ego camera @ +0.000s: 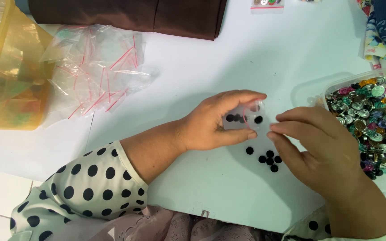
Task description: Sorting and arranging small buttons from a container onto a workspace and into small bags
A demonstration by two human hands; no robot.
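White tabletop, head view, set with sorting supplies. The left hand pinches a small clear plastic zip bag with a red seal line between thumb and fingers, held just above the table; a few small round black buttons show inside it. The right hand has its fingertips drawn together at the bag's right edge; whether they grip a button cannot be told. Six loose black buttons lie on the table just below the bag. Judged handling: the bag is thin, limp and slick, best held at its mouth; the buttons are light, hard and apt to roll.

Nearby: a heap of empty clear zip bags, a yellow translucent plastic tub, a clear tray of mixed coloured and metal buttons, and folded brown cloth.
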